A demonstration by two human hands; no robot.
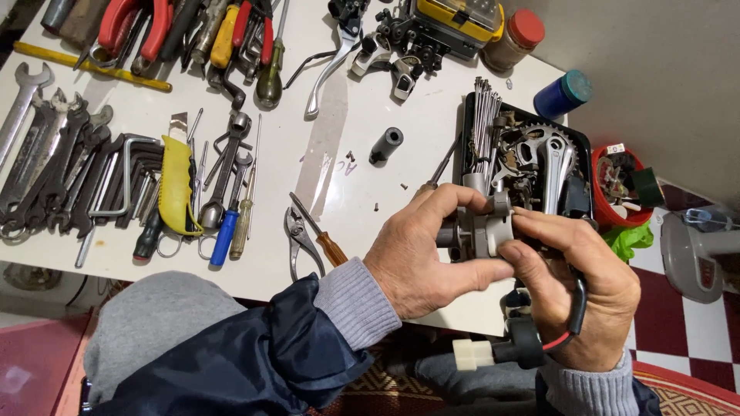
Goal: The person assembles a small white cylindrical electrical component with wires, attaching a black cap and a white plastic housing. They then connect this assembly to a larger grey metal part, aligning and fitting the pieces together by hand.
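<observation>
both hands are working a grey switch housing [482, 229] just above the near edge of the white table [347, 166], right by the black parts tray [468, 123]. it's looking part-assembled, its black cable [576, 304] and white plug [472, 353] hanging loose below. left hand [424, 258] is curling over it, thumb pressing underneath; right hand [574, 281] is pinching the other end, fingers closed around it.
</observation>
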